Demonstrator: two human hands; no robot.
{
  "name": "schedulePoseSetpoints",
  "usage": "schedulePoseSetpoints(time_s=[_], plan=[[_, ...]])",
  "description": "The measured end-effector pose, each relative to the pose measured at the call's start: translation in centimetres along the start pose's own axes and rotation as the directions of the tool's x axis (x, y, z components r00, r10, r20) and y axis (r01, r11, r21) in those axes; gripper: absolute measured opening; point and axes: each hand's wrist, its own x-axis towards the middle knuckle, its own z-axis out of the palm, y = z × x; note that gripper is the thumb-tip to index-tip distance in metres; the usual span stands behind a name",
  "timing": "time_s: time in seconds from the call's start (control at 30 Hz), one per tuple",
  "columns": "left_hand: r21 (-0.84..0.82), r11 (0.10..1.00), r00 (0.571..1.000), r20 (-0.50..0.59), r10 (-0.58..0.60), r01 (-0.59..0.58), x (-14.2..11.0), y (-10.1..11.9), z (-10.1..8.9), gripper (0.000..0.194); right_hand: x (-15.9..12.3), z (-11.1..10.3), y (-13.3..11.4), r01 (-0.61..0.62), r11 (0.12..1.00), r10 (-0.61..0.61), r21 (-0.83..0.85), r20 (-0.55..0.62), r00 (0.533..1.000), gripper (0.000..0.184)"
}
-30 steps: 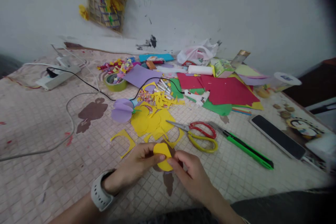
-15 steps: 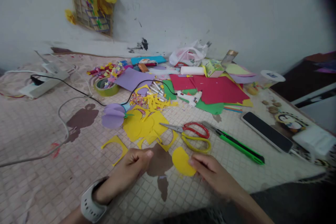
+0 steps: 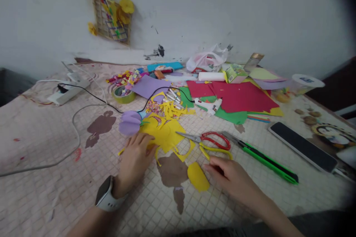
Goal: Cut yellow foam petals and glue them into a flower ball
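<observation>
My left hand (image 3: 135, 157), with a white watch on its wrist, lies with its fingers spread on a pile of cut yellow paper pieces (image 3: 164, 133). A folded yellow paper circle (image 3: 198, 177) lies on the tiled tabletop beside a brown patch. My right hand (image 3: 232, 177) rests just right of that circle, fingers loosely bent, with nothing in them. Red-and-yellow scissors (image 3: 214, 142) lie just beyond my right hand. A purple paper flower (image 3: 129, 122) sits behind my left hand.
A green utility knife (image 3: 264, 163) and a black phone (image 3: 303, 148) lie to the right. Red and green sheets (image 3: 239, 96), a white glue gun (image 3: 208, 104), a tape roll (image 3: 124, 94) and scraps crowd the back. A power strip (image 3: 66, 94) and a cable (image 3: 75, 129) lie left.
Both hands held the yellow circle together; the right hand carried it right and set it down. The left hand moved forward onto the yellow paper pile.
</observation>
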Motion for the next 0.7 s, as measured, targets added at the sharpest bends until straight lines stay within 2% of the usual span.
schedulePoseSetpoints(time_s=[0.07, 0.13, 0.33, 0.47, 0.53, 0.57, 0.63, 0.7], plan=[[0.087, 0.994, 0.998, -0.024, -0.06, 0.062, 0.3, -1.1, 0.0, 0.02, 0.8, -0.3, -0.9, 0.035, 0.998, -0.036, 0.043, 0.022, 0.999, 0.016], [0.099, 0.991, 0.996, -0.022, -0.089, 0.091, 0.4, -1.7, -0.1, 0.027, 1.7, -0.4, -2.1, 0.062, 0.996, -0.064, 0.057, 0.046, 0.997, 0.01], [-0.013, 0.992, 0.992, -0.029, -0.125, 0.125, 0.5, -2.0, 0.1, 0.019, 4.0, -0.4, -4.9, 0.207, 0.978, -0.208, 0.034, 0.026, 0.978, 0.012], [-0.105, 0.988, 0.992, -0.046, -0.115, 0.11, 0.5, -2.3, 0.4, 0.018, 4.8, -0.4, -5.1, 0.23, 0.971, -0.23, 0.06, -0.004, 0.973, 0.015], [-0.166, 0.982, 0.994, -0.047, -0.097, 0.088, 0.4, -2.0, 0.3, 0.02, 5.1, -0.6, -5.1, 0.25, 0.967, -0.245, 0.052, -0.079, 0.966, 0.014], [-0.193, 0.979, 0.996, -0.041, -0.082, 0.073, 0.3, -1.6, 0.1, 0.021, 5.2, -0.7, -5.0, 0.278, 0.96, -0.272, 0.027, -0.138, 0.952, 0.013], [-0.26, 0.965, 1.0, -0.012, -0.026, 0.022, 0.3, -0.3, -0.5, 0.026, 5.3, -1.2, -5.1, 0.368, 0.928, -0.372, -0.061, -0.245, 0.896, 0.016], [-0.382, 0.921, 0.994, 0.041, 0.103, -0.08, 0.5, 1.7, -1.5, 0.034, 5.1, -1.9, -5.3, 0.449, 0.882, -0.472, -0.145, -0.255, 0.844, 0.021]])
